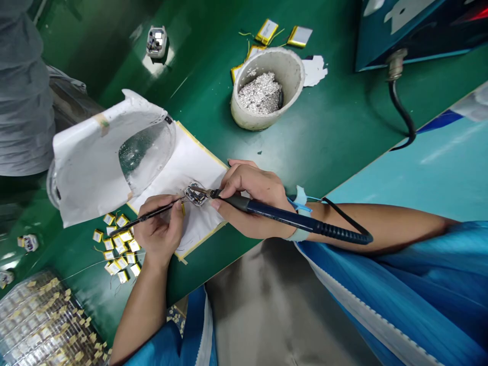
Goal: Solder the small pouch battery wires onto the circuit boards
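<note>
Board caught between two tool tips

The board (196,194) lies on the white sheet (198,152), between the two hands. It looks nearly square, so no clear long axis can be told. It sits just beyond the left fingertips, toward the picture's right, and just left of the right fingertips; the left hand (160,223) seems slightly nearer. That hand's thumb and fingers are pinched on dark tweezers (147,216), whose tip reaches the board's left edge. The right hand (253,198) is closed around the iron (290,218), its tip coming over the board from the opposite side; whether either tip touches cannot be told.

Beside the left hand lie small batteries (121,244). A clear shield (87,152) stands across the sheet's far left; beyond the right hand is a cup (247,118) of metal shavings.
</note>
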Demonstrator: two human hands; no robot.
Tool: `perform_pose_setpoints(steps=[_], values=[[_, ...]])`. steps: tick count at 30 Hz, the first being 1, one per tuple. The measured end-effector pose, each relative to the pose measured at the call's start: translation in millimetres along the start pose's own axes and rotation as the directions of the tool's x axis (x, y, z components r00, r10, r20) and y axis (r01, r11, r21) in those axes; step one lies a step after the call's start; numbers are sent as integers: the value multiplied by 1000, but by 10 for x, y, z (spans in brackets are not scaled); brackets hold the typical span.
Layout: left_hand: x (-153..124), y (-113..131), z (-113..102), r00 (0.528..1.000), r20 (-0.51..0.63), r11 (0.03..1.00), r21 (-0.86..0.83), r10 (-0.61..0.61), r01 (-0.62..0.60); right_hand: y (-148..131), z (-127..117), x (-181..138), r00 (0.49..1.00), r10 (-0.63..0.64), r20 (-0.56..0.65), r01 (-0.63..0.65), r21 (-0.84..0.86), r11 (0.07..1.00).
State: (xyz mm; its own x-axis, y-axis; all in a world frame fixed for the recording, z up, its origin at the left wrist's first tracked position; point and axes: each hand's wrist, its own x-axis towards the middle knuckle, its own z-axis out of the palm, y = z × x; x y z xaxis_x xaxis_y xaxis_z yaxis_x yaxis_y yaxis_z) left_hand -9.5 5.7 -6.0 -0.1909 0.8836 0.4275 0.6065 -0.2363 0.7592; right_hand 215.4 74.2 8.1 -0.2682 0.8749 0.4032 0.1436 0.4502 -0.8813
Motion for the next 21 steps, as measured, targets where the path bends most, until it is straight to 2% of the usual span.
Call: perform_pose_setpoints(steps=[3,5,10,14,18,21], values=[[31,13,-33,995,64,989,-129,83,-74,4,9,-11,1000,7,-6,-7,-9,1000],[45,27,-54,990,102,989,-118,99,-86,5,12,-15,1000,21,-4,-21,-16,1000],[36,29,-70,987,161,999,-26,26,-22,1,8,-8,1000,22,-1,-22,-17,1000],[0,-7,-38,996,89,1000,6,-18,17,-4,-9,4,1000,11,7,-11,-14,1000],[-48,-39,-13,989,-44,968,204,-139,145,-1,-17,4,1000,4,29,-3,-22,1000],[-69,-51,-6,974,-64,935,270,-218,227,2,-10,-2,999,17,48,-15,-35,999]])
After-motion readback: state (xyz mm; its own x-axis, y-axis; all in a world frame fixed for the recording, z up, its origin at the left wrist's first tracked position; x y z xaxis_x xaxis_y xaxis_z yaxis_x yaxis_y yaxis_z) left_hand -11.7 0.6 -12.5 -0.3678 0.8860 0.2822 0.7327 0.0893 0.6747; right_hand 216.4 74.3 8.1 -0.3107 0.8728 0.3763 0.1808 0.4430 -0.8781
